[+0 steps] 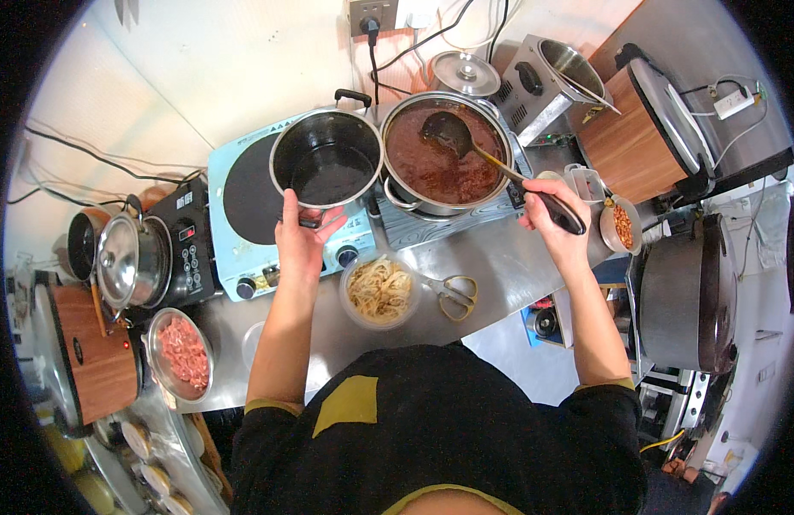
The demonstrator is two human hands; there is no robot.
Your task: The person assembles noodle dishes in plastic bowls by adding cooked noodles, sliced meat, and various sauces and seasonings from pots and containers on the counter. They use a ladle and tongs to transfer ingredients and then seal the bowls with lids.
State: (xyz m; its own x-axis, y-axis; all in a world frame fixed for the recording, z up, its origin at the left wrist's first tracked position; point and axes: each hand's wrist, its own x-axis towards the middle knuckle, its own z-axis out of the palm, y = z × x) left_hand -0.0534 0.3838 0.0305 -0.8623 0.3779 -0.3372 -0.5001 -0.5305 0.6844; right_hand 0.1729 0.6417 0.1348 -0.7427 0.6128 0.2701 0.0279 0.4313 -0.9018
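My left hand (pixel 301 233) is closed on the near black handle of a small steel pot (pixel 327 129). This pot has dark liquid in it and is held over the right part of a light-blue electric cooker (pixel 230 167). In my right hand (pixel 558 225) is the black grip of a long-handled ladle (pixel 498 165). The ladle's dark bowl is tilted in the reddish-brown sauce of a larger steel pot (pixel 457 209), right beside the small pot. That sauce has an oily surface. What the small pot's underside rests on, if anything, is hidden.
Near me are a tub of pale strips (pixel 380 292) and yellow-handled scissors (pixel 460 298). Minced meat (pixel 184 352) fills a steel bowl at left. A lidded pot (pixel 127 257) stands on a black cooker. At right are a bowl of orange-brown bits (pixel 621 225) and a wood-sided cooker (pixel 633 133).
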